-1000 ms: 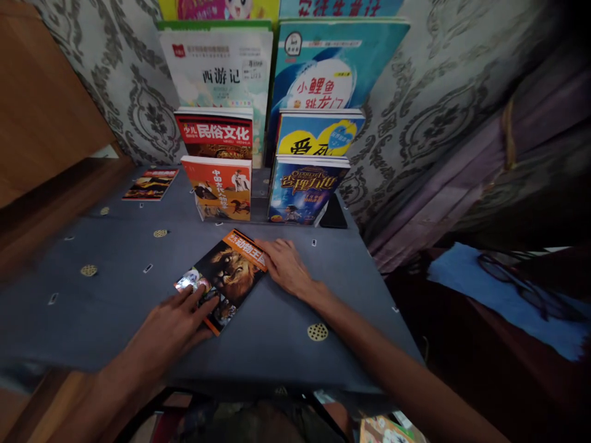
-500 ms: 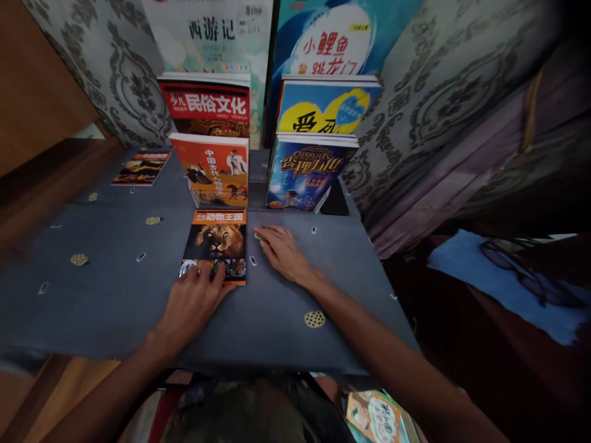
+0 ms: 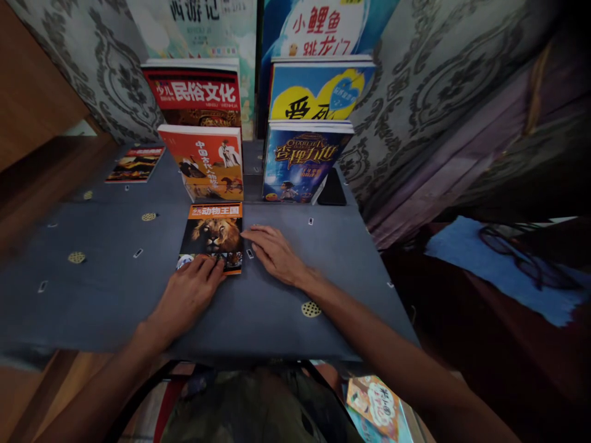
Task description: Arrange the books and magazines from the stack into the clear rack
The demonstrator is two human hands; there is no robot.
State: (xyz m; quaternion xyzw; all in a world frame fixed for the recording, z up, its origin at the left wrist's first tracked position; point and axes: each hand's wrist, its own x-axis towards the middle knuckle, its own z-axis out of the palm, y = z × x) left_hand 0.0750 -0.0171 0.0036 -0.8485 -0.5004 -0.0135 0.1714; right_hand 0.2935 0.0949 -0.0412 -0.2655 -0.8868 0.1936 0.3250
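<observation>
A book with a lion on its cover (image 3: 213,235) lies flat on the cloth-covered table (image 3: 115,307), just in front of the standing books. My left hand (image 3: 194,289) rests over its lower edge, the fingertips lying on the cover and the thumb out to the right. From the right, my right hand (image 3: 276,253) lies on the cloth with its fingers stretched out. Its index fingertip reaches the book's right edge; whether it touches is hard to tell. Neither hand grips anything.
Behind stand an orange book (image 3: 207,163), a red book (image 3: 198,92), a dark blue book (image 3: 298,163) and a blue-yellow book (image 3: 318,89). A thin red book (image 3: 136,164) lies at the far left. Beside the blue book is a black phone-like slab (image 3: 333,187). Glasses (image 3: 521,252) lie on blue cloth.
My right hand has moved left, its fingertips now at the lion book's edge. My left hand stays on the book's lower part. The camera view has tilted slightly down.
</observation>
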